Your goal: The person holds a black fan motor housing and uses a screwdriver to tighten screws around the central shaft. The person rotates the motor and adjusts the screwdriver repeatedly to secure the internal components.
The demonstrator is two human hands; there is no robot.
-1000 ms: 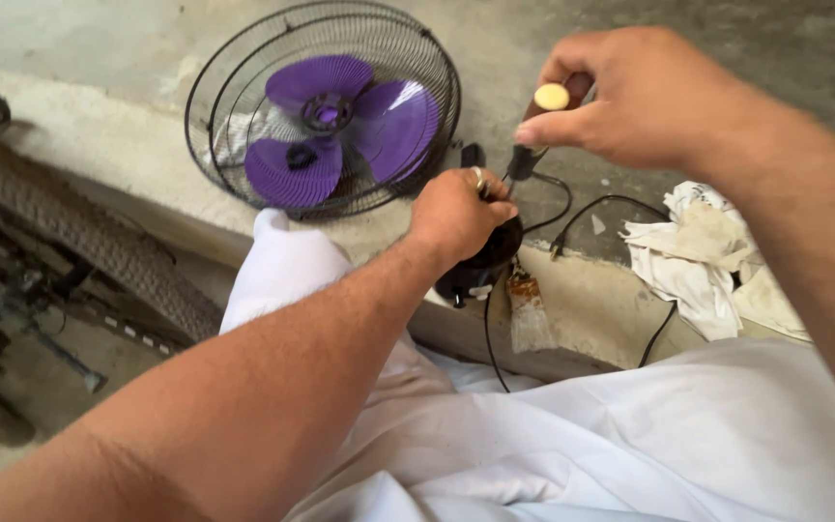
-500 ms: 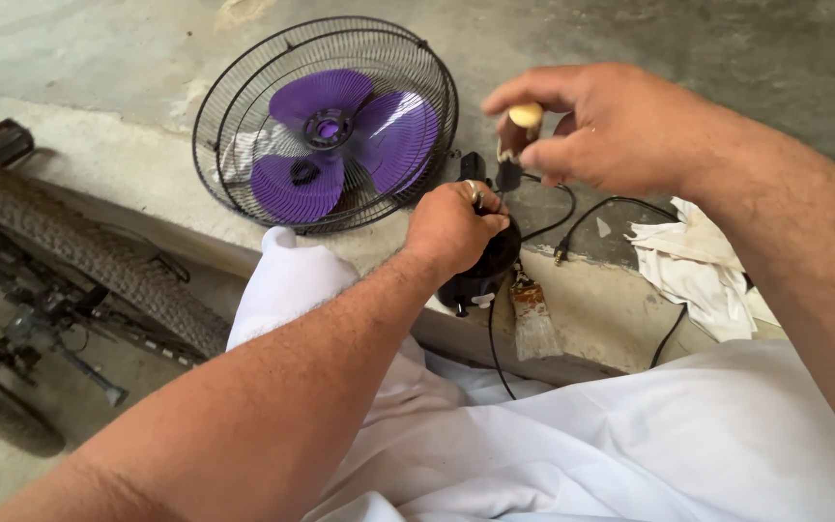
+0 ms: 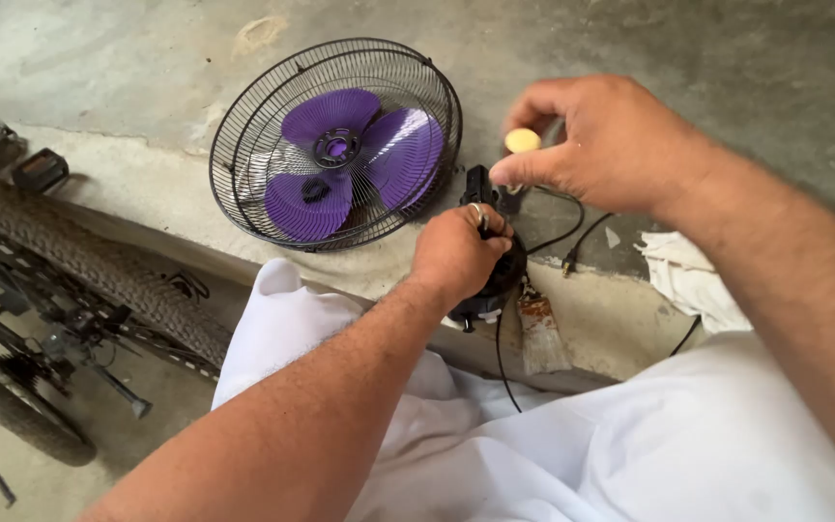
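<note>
Under the left hand sits the black motor, fingers wrapped round it; right hand pinches a yellow-capped tool just above; I'd keep the motor clamped firm and the tool straight.

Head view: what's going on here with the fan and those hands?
A person in white clothing works over a concrete floor. The left hand grips a black motor-like part with a thin black cord hanging from it. The right hand pinches a tool with a yellow-capped handle, pointed down at that part. A caged fan head with purple blades lies flat just beyond. A bicycle wheel is at left, a white rag at right.
</note>
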